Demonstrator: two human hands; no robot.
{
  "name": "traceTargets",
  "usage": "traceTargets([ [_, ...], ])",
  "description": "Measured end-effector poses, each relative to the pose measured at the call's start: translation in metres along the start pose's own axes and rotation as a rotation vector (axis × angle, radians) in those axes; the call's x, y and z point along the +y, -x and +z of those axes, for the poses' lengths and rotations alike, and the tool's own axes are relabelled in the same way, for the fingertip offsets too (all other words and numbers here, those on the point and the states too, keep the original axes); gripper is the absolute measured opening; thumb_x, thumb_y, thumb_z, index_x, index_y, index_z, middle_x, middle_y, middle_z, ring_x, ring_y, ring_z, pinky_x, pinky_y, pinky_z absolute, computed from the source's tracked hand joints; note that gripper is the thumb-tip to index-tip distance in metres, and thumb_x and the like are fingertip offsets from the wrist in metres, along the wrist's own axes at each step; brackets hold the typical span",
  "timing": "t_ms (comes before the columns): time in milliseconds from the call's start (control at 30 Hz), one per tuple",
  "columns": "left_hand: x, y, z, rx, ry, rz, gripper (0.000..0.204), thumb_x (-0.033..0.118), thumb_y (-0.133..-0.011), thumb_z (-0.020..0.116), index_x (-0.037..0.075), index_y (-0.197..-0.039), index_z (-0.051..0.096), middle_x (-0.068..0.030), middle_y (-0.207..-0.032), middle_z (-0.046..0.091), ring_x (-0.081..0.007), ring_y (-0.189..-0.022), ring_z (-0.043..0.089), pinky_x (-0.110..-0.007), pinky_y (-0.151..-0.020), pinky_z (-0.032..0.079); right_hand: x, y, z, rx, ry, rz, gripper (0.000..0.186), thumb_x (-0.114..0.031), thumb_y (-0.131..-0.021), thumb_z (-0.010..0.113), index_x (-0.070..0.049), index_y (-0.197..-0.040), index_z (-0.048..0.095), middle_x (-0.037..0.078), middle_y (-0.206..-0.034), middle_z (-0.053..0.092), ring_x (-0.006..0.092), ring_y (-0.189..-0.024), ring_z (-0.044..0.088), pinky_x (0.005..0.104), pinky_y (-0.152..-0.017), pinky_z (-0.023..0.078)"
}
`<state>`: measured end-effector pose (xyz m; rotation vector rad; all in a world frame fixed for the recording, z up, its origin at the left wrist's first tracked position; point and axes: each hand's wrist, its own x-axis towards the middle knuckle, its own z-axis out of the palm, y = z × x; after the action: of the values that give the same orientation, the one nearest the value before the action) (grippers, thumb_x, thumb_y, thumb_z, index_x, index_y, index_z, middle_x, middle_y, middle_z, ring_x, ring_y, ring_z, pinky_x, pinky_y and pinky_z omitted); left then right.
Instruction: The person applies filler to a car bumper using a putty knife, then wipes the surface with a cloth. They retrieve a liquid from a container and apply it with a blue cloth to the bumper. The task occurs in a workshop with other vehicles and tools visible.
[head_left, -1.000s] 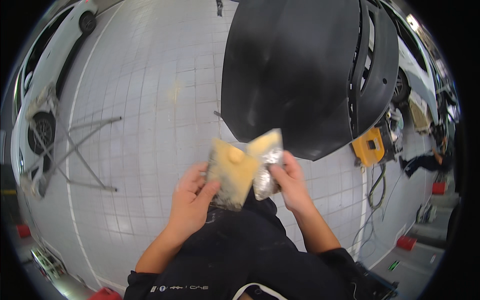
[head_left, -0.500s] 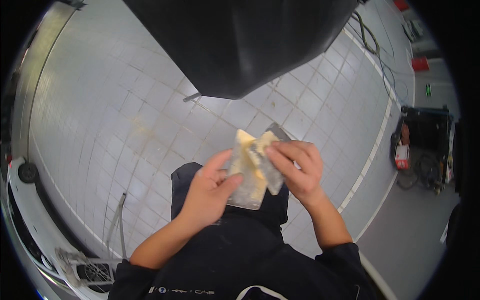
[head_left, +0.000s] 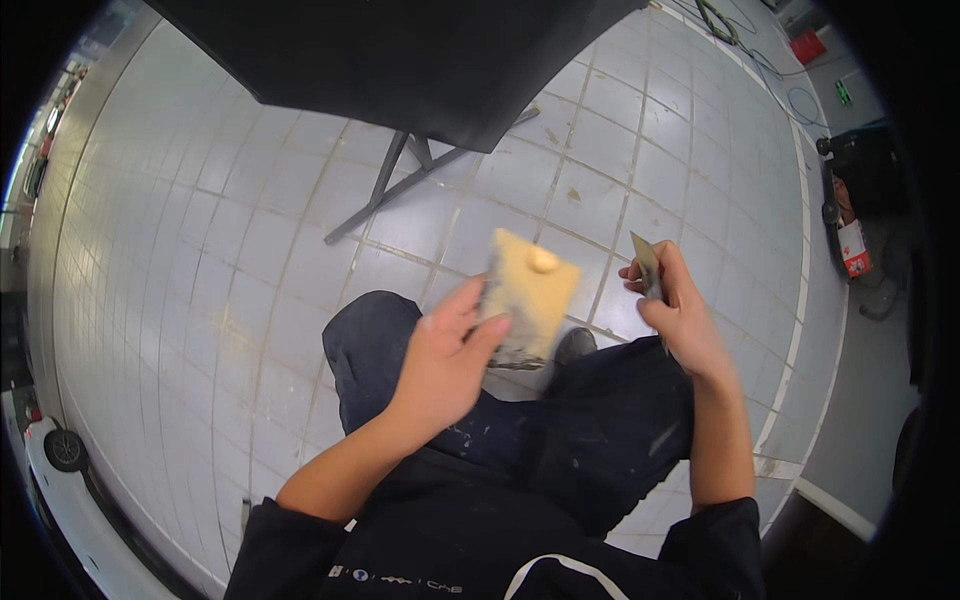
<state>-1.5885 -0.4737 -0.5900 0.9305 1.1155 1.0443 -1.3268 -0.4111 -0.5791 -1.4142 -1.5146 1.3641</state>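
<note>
My left hand (head_left: 445,352) holds a flat, roughly rectangular putty plate (head_left: 527,312) by its left edge, thumb on top. Yellow filler is smeared across its face, with a small raised lump of filler (head_left: 544,261) near the far end; the near edge looks grey and worn. Off to the right and apart from the plate, my right hand (head_left: 690,322) is closed round a thin scraper (head_left: 645,262). The scraper is seen nearly edge-on, so its face is mostly hidden. Both hands are above my legs.
A large black panel (head_left: 400,60) fills the far side, resting on a stand with grey metal legs (head_left: 375,200). At the right are a dark cart (head_left: 868,175) and a red-and-white box (head_left: 853,250). A white car (head_left: 65,500) stands at the lower left. Hoses (head_left: 720,25) lie far right.
My right hand has drawn the scraper away from the plate to the right. The filler now shows as a lump on the plate. My view has shifted, revealing more of the stand's legs.
</note>
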Motion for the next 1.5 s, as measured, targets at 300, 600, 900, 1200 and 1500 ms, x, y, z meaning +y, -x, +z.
traceTargets([
  [300,-0.091,0.013,-0.107,0.155,-0.011,-0.218,0.029,0.003,-0.099,0.052,-0.001,-0.127,0.054,-0.0104,-0.114,0.068,-0.0150,-0.099,0.065,-0.029,-0.090,0.050,-0.116,0.017,0.225,-0.056,0.497,-0.737,0.036,-0.018,-0.078,0.066,0.000,-0.104,0.049,0.022,-0.095,0.057,0.0387,-0.091,0.061,0.0457,-0.076,0.051],
  [600,-0.075,-0.010,-0.097,-0.128,0.171,-0.237,0.032,0.003,-0.099,0.051,-0.003,-0.130,0.051,-0.0106,-0.118,0.066,-0.0147,-0.105,0.064,-0.029,-0.093,0.049,-0.096,-0.007,0.254,-0.189,0.797,-0.743,0.039,-0.009,-0.077,0.065,-0.002,-0.112,0.049,0.021,-0.105,0.057,0.0365,-0.095,0.060,0.0429,-0.079,0.050],
  [900,-0.004,-0.105,-0.126,-0.514,-0.770,0.028,0.016,0.000,-0.094,0.057,-0.001,-0.108,0.064,-0.0095,-0.109,0.065,-0.0151,-0.098,0.060,-0.029,-0.086,0.048,-0.051,0.006,0.046,0.002,0.460,0.174,0.050,-0.002,-0.079,0.066,-0.004,-0.126,0.049,0.017,-0.110,0.058,0.0299,-0.098,0.062,0.0358,-0.083,0.051],
  [1200,0.070,-0.175,-0.157,-0.720,-0.918,0.637,0.044,-0.018,-0.077,0.060,0.014,-0.101,0.078,-0.0170,-0.140,0.047,-0.0327,-0.119,0.061,-0.037,-0.091,0.055,0.018,-0.123,0.131,0.497,-0.454,-0.279,0.084,-0.024,-0.074,0.087,-0.003,-0.138,0.035,0.013,-0.118,0.053,0.0194,-0.100,0.057,0.0326,-0.084,0.050],
  [1500,0.087,-0.192,-0.160,-1.069,-0.937,0.622,0.029,-0.008,-0.077,0.067,0.012,-0.096,0.078,-0.0133,-0.131,0.059,-0.0300,-0.105,0.067,-0.036,-0.085,0.056,0.017,-0.172,0.265,0.889,-1.001,-0.628,0.103,-0.018,-0.065,0.093,-0.001,-0.144,0.029,0.013,-0.133,0.046,0.0205,-0.110,0.054,0.0346,-0.094,0.043],
])
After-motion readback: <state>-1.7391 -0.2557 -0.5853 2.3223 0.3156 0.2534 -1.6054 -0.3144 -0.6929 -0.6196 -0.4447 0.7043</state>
